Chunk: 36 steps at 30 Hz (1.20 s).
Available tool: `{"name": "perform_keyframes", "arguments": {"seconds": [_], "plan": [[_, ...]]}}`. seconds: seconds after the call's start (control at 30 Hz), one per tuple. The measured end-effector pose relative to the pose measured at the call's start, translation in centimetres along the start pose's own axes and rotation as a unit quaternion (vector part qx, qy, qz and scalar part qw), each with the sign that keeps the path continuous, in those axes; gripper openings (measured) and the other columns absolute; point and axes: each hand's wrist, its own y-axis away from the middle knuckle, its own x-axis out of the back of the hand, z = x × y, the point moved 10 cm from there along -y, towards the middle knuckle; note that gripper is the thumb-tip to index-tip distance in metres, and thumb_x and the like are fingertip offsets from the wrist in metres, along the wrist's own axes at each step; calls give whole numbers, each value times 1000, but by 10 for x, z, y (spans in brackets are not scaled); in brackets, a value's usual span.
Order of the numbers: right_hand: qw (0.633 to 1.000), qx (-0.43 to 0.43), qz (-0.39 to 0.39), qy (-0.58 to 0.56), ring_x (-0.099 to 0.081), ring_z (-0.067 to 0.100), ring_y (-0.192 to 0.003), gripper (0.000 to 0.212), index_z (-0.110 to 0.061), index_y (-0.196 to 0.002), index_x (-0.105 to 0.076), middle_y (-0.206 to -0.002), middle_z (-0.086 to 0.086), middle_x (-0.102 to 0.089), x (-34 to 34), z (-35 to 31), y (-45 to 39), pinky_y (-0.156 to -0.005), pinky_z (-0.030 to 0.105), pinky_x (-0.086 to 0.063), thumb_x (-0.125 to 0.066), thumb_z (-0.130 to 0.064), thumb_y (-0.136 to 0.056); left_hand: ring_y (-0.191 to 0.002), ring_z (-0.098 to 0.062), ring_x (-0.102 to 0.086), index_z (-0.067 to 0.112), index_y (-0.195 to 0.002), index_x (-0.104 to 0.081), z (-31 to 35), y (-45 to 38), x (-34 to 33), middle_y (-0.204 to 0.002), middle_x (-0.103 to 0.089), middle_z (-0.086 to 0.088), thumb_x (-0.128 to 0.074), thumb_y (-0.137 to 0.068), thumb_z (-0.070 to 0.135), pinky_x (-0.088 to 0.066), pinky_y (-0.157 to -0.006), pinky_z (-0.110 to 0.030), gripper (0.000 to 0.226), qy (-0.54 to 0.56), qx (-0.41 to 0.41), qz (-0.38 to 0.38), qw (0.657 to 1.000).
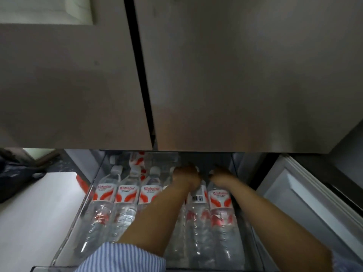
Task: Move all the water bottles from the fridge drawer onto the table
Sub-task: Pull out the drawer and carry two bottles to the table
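An open fridge drawer (86, 205) holds several clear water bottles with red and white labels, lying side by side, caps pointing away from me. One bottle (104, 195) lies at the far left, another bottle (219, 201) at the far right. More bottles (135, 160) lie behind them. My left hand (185, 176) is curled over the neck end of a bottle (197, 201) showing a barcode. My right hand (222, 176) reaches down onto the neck of the rightmost bottle; its fingers are hidden and blurred.
Two closed grey fridge doors (216, 75) fill the upper view, overhanging the drawer's back. A white floor (39, 213) lies left, with a dark bag (17, 177). Another drawer's white panel (306, 195) stands right.
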Motion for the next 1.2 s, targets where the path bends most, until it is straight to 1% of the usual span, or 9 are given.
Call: {"name": "perform_keyframes", "arguments": {"seconds": [0.17,0.27,0.37,0.5,0.63,0.73,0.83,1.0,1.2], "plan": [[999,11,18,-39,-51,26,-117,36,-9,-123,-49,-131,12,-51,7,5,0,-91,28,-40,-52,-23,-91,-123,-29,-48,25,-132,-44,-4,-20,-15,-135,-51,-8,-52,-76,61,-39,-102,-43,67,54,31,-73,995],[998,38,56,-6,-53,25,-112,34,-8,-118,-51,-126,12,-55,16,1,10,-85,27,-40,-54,-27,-89,-123,-28,-49,22,-133,-44,-6,-20,-12,-135,-51,-8,-64,-70,55,-42,-101,-39,74,127,44,-62,989],[986,70,151,31,-54,28,-113,44,-7,-120,-48,-124,14,-56,40,-9,31,-86,28,-42,-56,-32,-84,-118,-25,-54,16,-128,-50,-4,-6,0,-132,-55,-11,-66,-76,40,-46,-92,-29,60,213,18,-29,976],[977,70,196,41,-57,25,-90,33,-13,-106,-53,-110,10,-61,62,-18,64,-69,24,-38,-56,-34,-81,-94,-26,-61,9,-102,-58,-19,32,34,-101,-64,-13,-61,-82,24,-47,-80,-30,25,314,13,65,947],[953,71,294,36,-52,25,-72,19,-8,-85,-55,-93,14,-65,84,-13,116,-59,25,-35,-60,-25,-80,-68,-18,-59,13,-75,-63,-19,85,79,-68,-59,0,-62,-78,21,-46,-63,-25,9,283,-38,108,952],[937,114,328,43,-55,27,-74,19,-5,-86,-58,-88,13,-64,85,-23,155,-59,26,-34,-61,-22,-79,-64,-13,-56,12,-72,-62,-20,130,94,-70,-57,1,-63,-79,19,-47,-59,-26,10,255,-72,97,959],[930,179,316,57,-56,28,-75,11,-7,-76,-58,-83,10,-58,71,-46,185,-58,26,-33,-59,-18,-78,-64,-3,-50,28,-62,-51,-21,173,103,-72,-54,7,-64,-78,18,-43,-56,-20,24,238,-100,99,961],[887,248,389,23,-56,32,-77,10,-3,-79,-65,-89,13,-61,70,-72,258,-49,22,-25,-59,-10,-76,-64,1,-46,24,-65,-54,-27,254,131,-67,-49,18,-68,-76,17,-35,-54,-13,19,223,-127,213,943],[813,377,444,14,-57,34,-71,12,0,-79,-67,-86,17,-64,52,-148,372,-56,25,-32,-59,-6,-73,-69,0,-47,22,-77,-56,-83,374,187,-81,-56,8,-64,-78,19,-34,-60,-10,8,209,-83,371,901]]}}
